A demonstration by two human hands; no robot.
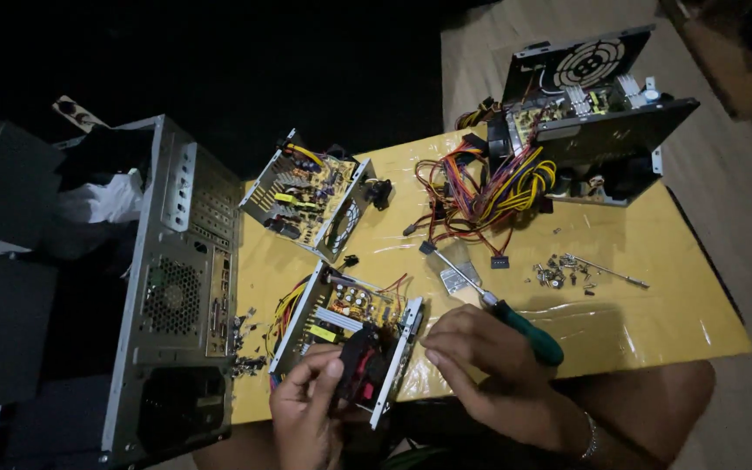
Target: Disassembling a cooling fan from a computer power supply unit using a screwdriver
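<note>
the left hand (306,409) grips a black fan (360,365) at the near end of an opened power supply (350,331) on the yellow worktop (654,313). the right hand (480,361), just beside it, is closed around a green-handled screwdriver (515,326).

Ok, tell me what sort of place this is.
Probably an informal home electronics repair spot, worked low at a small yellow table. Opened power supply units, a bare computer case and loose screws show it; the right hand holds a screwdriver.
</note>
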